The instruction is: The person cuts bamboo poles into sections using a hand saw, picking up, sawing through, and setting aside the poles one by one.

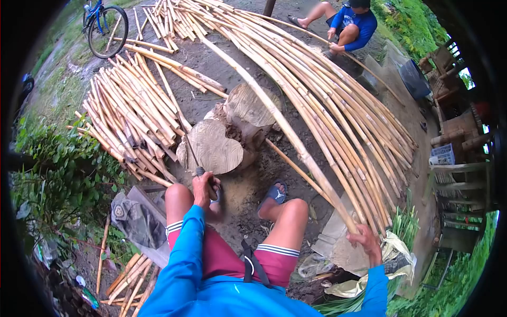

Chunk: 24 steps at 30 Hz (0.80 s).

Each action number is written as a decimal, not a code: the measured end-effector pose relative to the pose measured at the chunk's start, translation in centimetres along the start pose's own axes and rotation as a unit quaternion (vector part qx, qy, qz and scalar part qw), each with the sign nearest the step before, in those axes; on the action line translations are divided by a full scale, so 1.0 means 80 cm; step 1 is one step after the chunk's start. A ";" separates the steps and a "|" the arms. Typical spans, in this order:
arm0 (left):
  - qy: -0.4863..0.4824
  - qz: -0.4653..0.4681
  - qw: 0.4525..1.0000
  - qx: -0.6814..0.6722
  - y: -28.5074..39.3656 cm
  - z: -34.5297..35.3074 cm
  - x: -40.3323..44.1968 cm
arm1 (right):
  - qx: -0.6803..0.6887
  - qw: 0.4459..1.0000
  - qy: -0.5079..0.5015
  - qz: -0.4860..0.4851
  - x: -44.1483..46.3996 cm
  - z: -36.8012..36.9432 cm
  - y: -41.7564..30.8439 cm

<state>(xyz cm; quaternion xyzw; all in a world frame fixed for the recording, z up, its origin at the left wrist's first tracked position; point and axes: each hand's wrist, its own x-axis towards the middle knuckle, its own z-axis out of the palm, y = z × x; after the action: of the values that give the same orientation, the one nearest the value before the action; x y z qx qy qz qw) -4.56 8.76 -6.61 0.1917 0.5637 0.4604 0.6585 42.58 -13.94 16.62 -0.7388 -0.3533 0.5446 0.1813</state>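
Note:
My left hand (204, 188) is closed around the dark handle of a long knife (191, 150) with a narrow blade. The blade points away from me, its tip near the left part of a wood stump (215, 148). My right hand (366, 244) grips the near end of a long bamboo pole (312, 166). That pole runs up and to the left, passing across a second stump (253, 104). A thinner bamboo piece (298, 170) lies below it on the ground. Both stumps have flat, scored tops.
Long bamboo poles (338, 113) lie in a wide row to the right. Shorter cut pieces (132, 103) are heaped at left. A co-worker in blue (360, 26) squats at the far right with a pole. A bicycle (105, 30) stands far left; a cloth (138, 219) lies beside my left knee.

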 end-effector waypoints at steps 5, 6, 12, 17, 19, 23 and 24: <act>0.039 0.053 0.998 -0.023 -0.006 -0.005 -0.016 | -0.044 0.999 -0.025 0.012 0.014 -0.012 0.087; 0.061 0.056 0.996 -0.034 0.001 -0.003 -0.021 | -0.138 0.989 0.042 0.010 0.021 -0.016 0.109; 0.067 0.055 0.996 -0.035 -0.011 -0.016 -0.015 | -0.381 0.915 0.132 -0.020 0.067 -0.053 0.137; 0.048 0.079 0.996 -0.006 -0.002 -0.019 -0.038 | -0.422 0.873 0.243 0.010 0.103 -0.088 0.174; 0.012 0.323 0.888 0.327 -0.023 -0.050 -0.020 | -0.448 0.859 0.236 0.077 0.098 -0.083 0.141; 0.018 -0.010 0.999 -0.033 -0.015 -0.038 -0.033 | -0.427 0.860 0.244 0.133 0.133 -0.079 0.190; 0.018 0.006 0.999 -0.028 -0.012 -0.024 -0.041 | -0.406 0.873 0.220 0.160 0.132 -0.072 0.180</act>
<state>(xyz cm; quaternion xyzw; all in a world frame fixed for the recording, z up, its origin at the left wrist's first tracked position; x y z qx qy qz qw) -5.78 5.10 -6.05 0.1684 0.5613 0.4829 0.6506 54.28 -15.55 2.04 -0.8944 -0.3712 0.1987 -0.1511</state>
